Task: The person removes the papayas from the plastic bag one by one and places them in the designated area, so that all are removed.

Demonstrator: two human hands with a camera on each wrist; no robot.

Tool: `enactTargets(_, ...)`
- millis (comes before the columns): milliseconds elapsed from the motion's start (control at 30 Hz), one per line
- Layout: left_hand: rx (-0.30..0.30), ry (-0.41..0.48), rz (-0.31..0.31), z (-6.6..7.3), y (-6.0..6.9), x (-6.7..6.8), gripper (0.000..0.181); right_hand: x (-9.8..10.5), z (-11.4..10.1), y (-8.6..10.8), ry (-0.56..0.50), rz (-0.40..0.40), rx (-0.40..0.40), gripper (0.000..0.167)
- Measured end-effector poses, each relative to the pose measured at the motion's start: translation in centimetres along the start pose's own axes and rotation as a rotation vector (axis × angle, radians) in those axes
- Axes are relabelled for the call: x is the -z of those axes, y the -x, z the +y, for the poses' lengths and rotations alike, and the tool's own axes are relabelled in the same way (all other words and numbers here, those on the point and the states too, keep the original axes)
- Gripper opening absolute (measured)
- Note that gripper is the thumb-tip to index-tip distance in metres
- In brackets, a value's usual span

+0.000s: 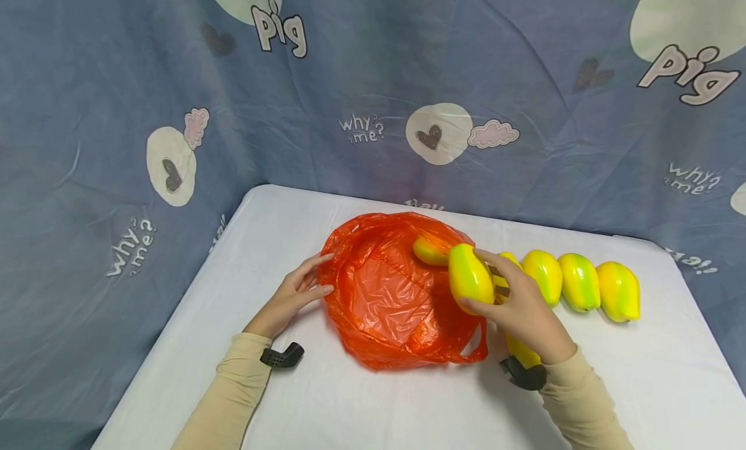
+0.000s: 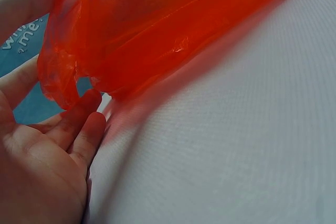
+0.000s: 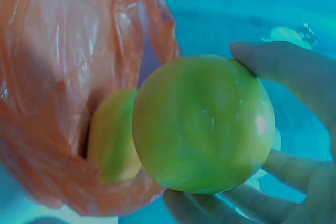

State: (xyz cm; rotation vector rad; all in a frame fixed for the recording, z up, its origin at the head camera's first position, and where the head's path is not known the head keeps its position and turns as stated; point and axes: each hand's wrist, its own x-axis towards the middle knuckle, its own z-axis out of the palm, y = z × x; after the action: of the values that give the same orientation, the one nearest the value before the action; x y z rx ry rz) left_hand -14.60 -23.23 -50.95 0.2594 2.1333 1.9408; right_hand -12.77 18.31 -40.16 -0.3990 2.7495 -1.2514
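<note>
A red plastic bag [image 1: 384,281] lies spread wide on the table, its mouth facing up. My left hand [image 1: 294,294] is at the bag's left rim, fingers extended and touching the thin plastic; in the left wrist view some fingertips [image 2: 93,124] lie in front of the film. My right hand [image 1: 524,307] grips a yellow-green mango [image 1: 469,278] over the bag's right rim, thumb on one side and fingers on the other. Another mango [image 1: 430,250] is inside the bag at the right, partly behind the rim, and shows in the right wrist view [image 3: 113,137].
Several more mangoes [image 1: 579,281] stand in a row on the white table [image 1: 326,405], right of my right hand. One yellow piece [image 1: 521,353] is partly hidden under that wrist. A bag handle loop [image 1: 474,346] sticks out at the lower right. Blue patterned cloth [image 1: 350,74] hangs behind.
</note>
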Motion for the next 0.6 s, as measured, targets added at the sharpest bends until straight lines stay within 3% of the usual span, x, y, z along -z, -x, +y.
enactTargets(167, -0.005, 0.001, 0.0, 0.0, 0.0, 0.0, 0.061, 0.7, 0.6, 0.8, -0.035, 0.031, -0.029, 0.083)
enactTargets(600, -0.005, 0.013, -0.004, 0.0, 0.0, 0.0, 0.061, 2.4, 1.6, 2.8, 0.015, 0.135, -0.065, 0.082)
